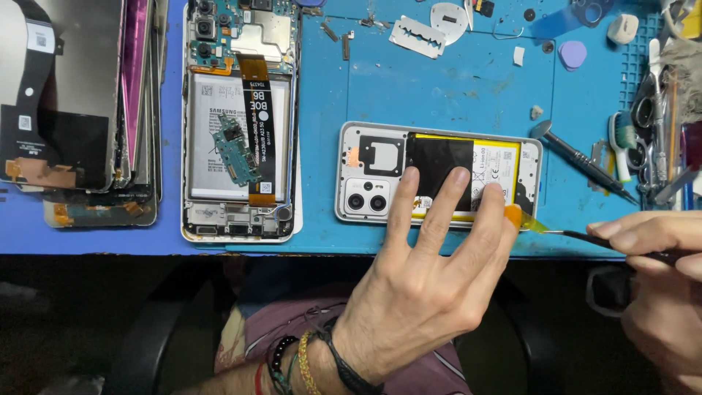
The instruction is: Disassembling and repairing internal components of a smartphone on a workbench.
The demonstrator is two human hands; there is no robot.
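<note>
Your left hand [420, 292] lies flat, fingers spread, pressing opened white phone [439, 175] on blue worktop [439, 88]; no closed grip. Your right hand [662, 271] pinches thin black tool [585, 235], tip at phone's lower right corner. Second opened phone [240, 124] well apart, left.

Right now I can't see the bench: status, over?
Left hand flat on opened white phone. Right hand holds thin tool at its lower edge. Nothing blocking.

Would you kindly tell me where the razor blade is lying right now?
In the head view, the razor blade lies on the blue mat near the top centre, above the phone under the left hand.
</note>
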